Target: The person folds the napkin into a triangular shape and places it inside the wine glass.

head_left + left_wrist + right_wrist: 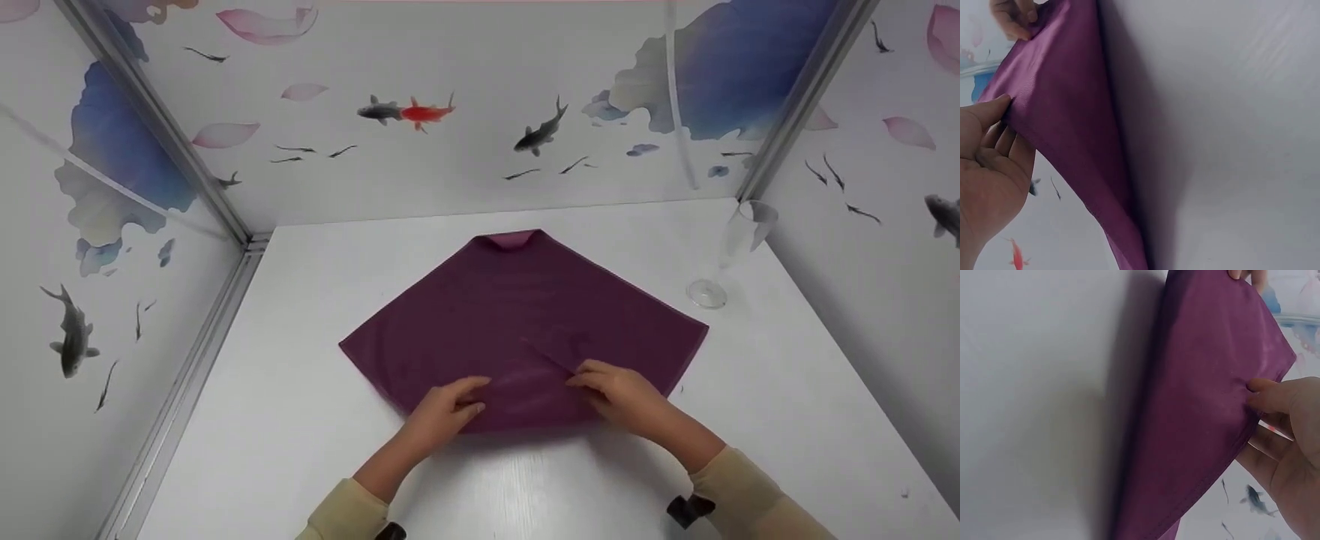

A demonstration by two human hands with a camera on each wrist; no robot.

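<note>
A purple cloth napkin [517,315] lies spread in an angular shape on the white table, a small lighter flap turned over at its far edge. My left hand [446,409] pinches the napkin's near part between thumb and fingers. To the right, my right hand [619,394] pinches it too, and a short crease runs away from those fingertips. In the left wrist view the near part of the napkin [1067,84] is raised off the table. From the right wrist, the lifted cloth [1202,394] hangs with its stitched edge between thumb and fingers.
A clear stemmed glass [706,294] stands at the back right of the table [300,315]. White panels [480,165] printed with fish and petals enclose the table at the back and both sides, joined by metal corner posts.
</note>
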